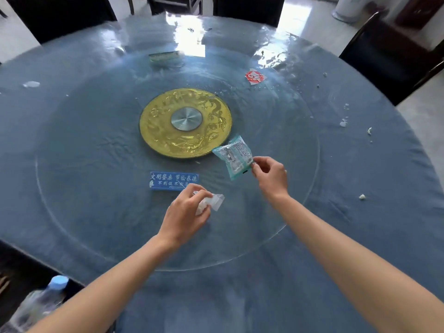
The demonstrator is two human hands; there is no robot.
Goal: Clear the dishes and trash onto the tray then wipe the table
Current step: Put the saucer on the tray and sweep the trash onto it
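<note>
My right hand (271,175) pinches a corner of a teal plastic wrapper (234,156) and holds it just above the glass turntable (96,200), beside the gold centre disc (185,122). My left hand (186,216) grips a crumpled clear plastic wrapper (213,201) over the near part of the turntable. A red and white wrapper (255,76) lies at the far right of the glass. A green and white packet (163,56) lies at the far side. Small white scraps (343,122) dot the blue tablecloth on the right, and one clear scrap (31,84) lies at the far left.
A blue sign with white characters (174,180) lies on the glass near my left hand. A plastic water bottle with a blue cap (38,306) stands off the table's near left edge. Dark chairs (386,56) ring the round table (384,188). No tray is in view.
</note>
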